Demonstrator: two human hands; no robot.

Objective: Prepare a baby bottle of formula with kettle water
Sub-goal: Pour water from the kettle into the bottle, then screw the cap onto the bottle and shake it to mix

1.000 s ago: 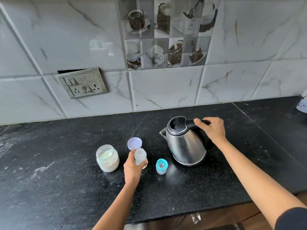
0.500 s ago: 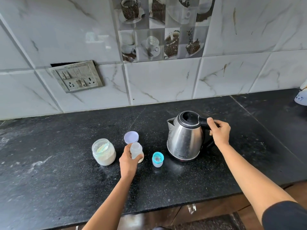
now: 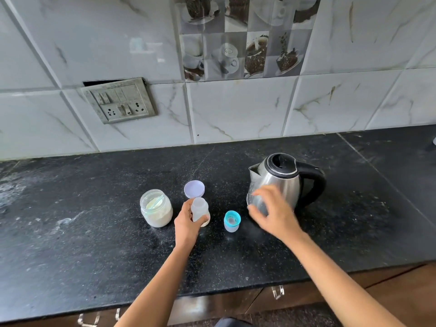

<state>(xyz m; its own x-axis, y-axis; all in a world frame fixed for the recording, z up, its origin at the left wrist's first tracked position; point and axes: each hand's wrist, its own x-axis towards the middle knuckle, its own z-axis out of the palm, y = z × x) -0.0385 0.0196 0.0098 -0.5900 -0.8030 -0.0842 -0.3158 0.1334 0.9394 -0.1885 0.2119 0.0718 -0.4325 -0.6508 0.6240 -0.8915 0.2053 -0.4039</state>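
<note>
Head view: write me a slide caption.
Left hand grips the translucent plastic baby bottle on the black stone counter; open right hand hovers in front of the stainless-steel kettle.

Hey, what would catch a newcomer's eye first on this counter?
The shiny steel kettle, right of centre on the black counter, with the right hand blurred in front of it. Further left, the left hand grips a small clear bottle beside an open jar of white powder.
</note>
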